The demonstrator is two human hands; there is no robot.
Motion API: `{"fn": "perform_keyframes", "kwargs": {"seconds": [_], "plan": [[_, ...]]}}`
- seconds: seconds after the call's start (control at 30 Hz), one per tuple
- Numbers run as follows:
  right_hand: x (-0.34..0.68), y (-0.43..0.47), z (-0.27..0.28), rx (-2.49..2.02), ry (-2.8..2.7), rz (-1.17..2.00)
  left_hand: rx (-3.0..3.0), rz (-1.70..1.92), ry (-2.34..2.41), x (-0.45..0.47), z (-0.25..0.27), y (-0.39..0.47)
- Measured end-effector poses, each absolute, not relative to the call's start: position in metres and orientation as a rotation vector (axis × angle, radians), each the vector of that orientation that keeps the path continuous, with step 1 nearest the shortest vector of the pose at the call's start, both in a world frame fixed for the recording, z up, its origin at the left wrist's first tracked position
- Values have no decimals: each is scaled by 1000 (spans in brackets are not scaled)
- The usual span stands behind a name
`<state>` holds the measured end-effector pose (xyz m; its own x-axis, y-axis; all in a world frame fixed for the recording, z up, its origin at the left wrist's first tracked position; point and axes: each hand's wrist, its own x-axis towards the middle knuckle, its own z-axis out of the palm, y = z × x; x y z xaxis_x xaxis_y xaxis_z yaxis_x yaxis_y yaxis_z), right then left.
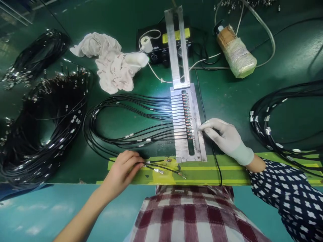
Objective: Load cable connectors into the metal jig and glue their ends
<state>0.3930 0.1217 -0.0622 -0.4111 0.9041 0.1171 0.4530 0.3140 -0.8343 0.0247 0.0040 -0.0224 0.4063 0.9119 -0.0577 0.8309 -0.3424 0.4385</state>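
Note:
Bare, my left hand [126,167] pinches a few black cables [161,166] near the table's front edge. Their metal-tipped ends stick out to the right of the fingers. My right hand [225,139] wears a white glove, with thumb and forefinger closed at the right edge of a slotted metal jig [181,144]. Several black cables run side by side across the jig, and their stripped, coloured wire ends [187,114] lie over its slot. To the left, these cables curve round in a loop [94,116]. A slotted metal bar [174,50] extends from the jig's far end.
Large bundles of black cable [58,141] lie at left, and another cable coil [267,124] at right. Behind the jig are a black control box [157,55], a crumpled white cloth [108,64] and a plastic-wrapped bottle [236,50]. Yellow-green tape [234,173] lines the front edge.

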Motion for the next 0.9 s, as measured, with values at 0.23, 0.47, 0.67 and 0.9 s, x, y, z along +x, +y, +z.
{"fn": "perform_keyframes", "kwargs": {"seconds": [0.23,0.47,0.67,0.9], "plan": [[392,123,-63,-1175,-1984,1018,2516,533,1659,36,-23,9],[391,121,-62,-1170,-1963,1029,2786,495,1455,88,-46,23],[391,121,-60,-1176,-1944,1032,2628,567,1225,104,-58,37],[389,122,-59,-1172,-1937,1039,2600,780,1288,118,-56,49]]}}
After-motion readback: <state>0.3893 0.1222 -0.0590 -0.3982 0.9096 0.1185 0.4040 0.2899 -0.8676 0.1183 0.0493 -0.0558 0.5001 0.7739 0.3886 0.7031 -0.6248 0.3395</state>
